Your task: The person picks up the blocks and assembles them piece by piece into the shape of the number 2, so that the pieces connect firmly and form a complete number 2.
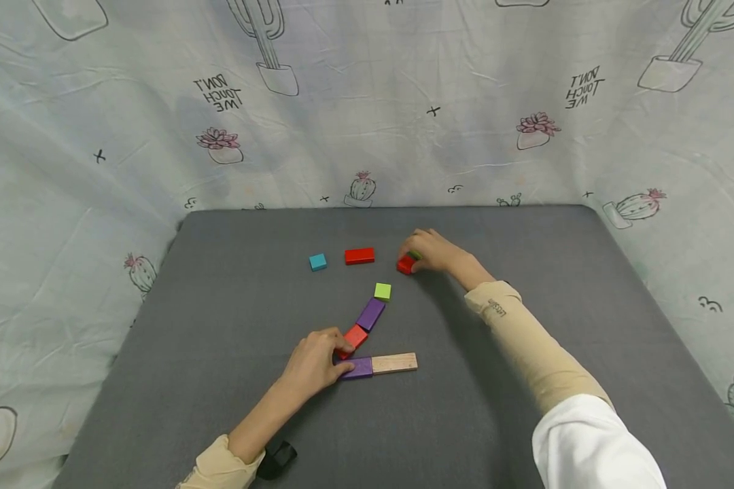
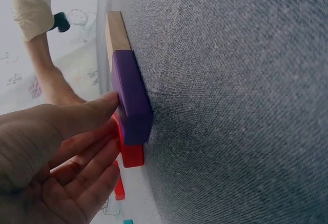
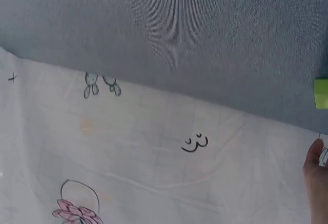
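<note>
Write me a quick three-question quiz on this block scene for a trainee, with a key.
1. True or false: the wooden block lies end to end with a purple block.
2. Which lies furthest left in the head view? A: the wooden block; B: the blue block; C: the purple block.
3. Fill in the colour: at the right hand, a red block and a ____ block show.

Key: 1. True. 2. B. 3. Green.

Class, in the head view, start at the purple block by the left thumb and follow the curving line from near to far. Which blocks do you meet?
Near purple block, red block, farther purple block, lime green block.
</note>
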### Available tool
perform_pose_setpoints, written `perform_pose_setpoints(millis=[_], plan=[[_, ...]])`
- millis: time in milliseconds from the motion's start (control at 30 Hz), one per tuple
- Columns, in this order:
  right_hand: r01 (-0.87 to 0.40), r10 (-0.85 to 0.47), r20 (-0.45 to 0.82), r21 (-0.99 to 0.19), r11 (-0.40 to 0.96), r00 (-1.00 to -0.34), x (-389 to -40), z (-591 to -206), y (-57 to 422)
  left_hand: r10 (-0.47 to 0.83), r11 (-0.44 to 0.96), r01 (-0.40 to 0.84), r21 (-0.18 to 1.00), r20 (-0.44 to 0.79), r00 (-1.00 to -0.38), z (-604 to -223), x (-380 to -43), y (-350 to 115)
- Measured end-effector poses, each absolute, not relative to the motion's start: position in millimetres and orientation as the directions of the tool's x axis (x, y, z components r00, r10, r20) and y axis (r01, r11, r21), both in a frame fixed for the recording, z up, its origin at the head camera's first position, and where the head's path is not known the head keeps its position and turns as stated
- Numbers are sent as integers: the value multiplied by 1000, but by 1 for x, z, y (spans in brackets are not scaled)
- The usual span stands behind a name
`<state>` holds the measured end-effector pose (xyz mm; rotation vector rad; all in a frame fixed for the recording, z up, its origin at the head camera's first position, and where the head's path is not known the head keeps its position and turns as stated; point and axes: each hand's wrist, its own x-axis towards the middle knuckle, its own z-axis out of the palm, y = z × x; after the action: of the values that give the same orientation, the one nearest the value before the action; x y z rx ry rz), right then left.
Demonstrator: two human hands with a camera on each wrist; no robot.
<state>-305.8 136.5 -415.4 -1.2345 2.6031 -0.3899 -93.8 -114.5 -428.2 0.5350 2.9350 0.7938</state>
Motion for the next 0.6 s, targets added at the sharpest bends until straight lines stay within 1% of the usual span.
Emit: perform_pose_setpoints(millis=[133,300,400,500,600], plan=[[-751,-817,-59,-358,554,-574,-308,-410,132,343,804,319,502,46,-938,-427,-94,-115],[-789,-868,-16,-411,458,-496,-306,-402,122,342,808,317,497,42,-939,-427,-94,-115],[-814,-892,3,-411,410,-451,-301,-398,114,342,810,314,495,36,-939,-428,-94,-115],[-825,-903,13,-413,386,-430,-296,-396,106,341,813,310,492,28,-940,-429,-95,-116],[-821,-901,9,-417,391,-434,-293,-395,100,342,815,306,492,18,-940,-429,-95,-116]])
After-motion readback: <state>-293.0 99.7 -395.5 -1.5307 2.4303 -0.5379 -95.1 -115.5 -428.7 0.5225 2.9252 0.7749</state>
